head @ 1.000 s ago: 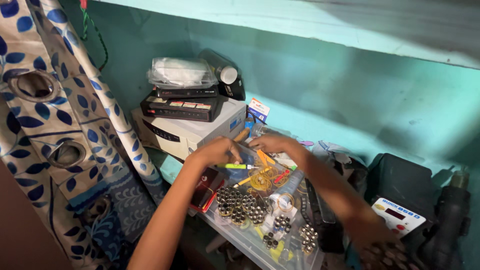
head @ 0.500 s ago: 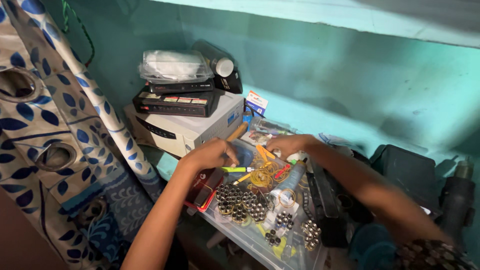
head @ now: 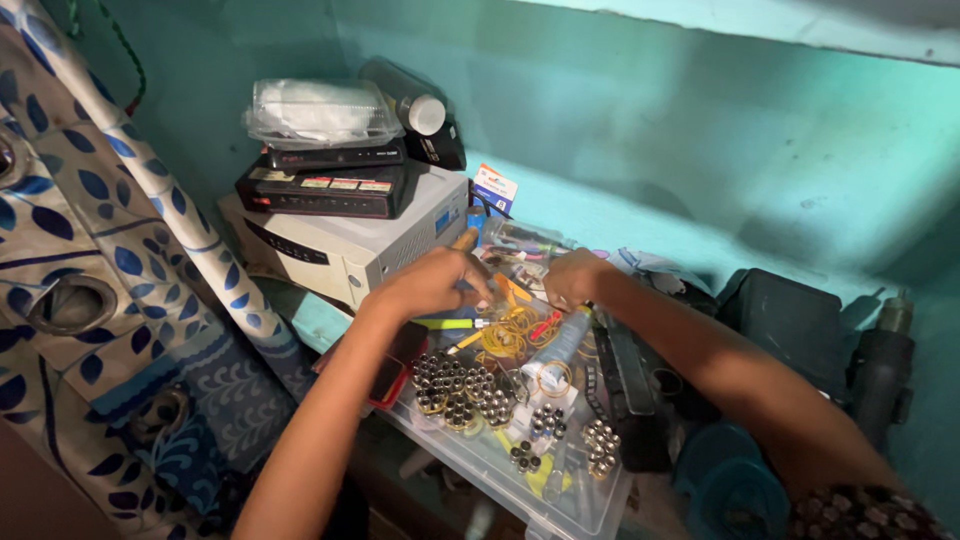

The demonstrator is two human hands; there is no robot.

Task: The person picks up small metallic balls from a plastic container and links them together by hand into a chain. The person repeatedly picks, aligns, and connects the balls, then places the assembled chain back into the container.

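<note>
Reaching into a clear plastic tray [head: 590,500] at the lower centre of the frame, the left hand [head: 430,283] and right hand [head: 572,277] are meeting just above a tangle of yellow rubber bands [head: 508,335]. Both sets of fingers are curling inward, but whether they are gripping anything cannot be told. Clusters of small metal cylinders [head: 455,385] are lying in the tray below the hands. A white box-shaped unit [head: 340,250] is standing at the upper left, carrying 2 black devices [head: 325,190].
</note>
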